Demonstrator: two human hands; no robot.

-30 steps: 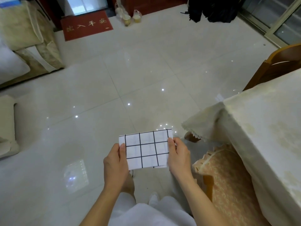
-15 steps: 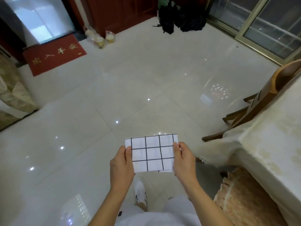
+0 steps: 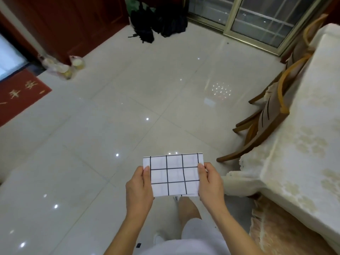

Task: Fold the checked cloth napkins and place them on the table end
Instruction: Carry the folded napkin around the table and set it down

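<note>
Now both hands (image 3: 139, 188) (image 3: 210, 183) pinch folded napkin (image 3: 173, 174).

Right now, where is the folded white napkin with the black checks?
The folded white black-checked napkin sits low and centre in the head view, held over the tiled floor between the left hand and right hand, left of the cloth-covered table.

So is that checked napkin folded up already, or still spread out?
Folded. The checked napkin is a small neat rectangle, with layered edges showing along its bottom, gripped at its short sides by the left hand and right hand.
</note>
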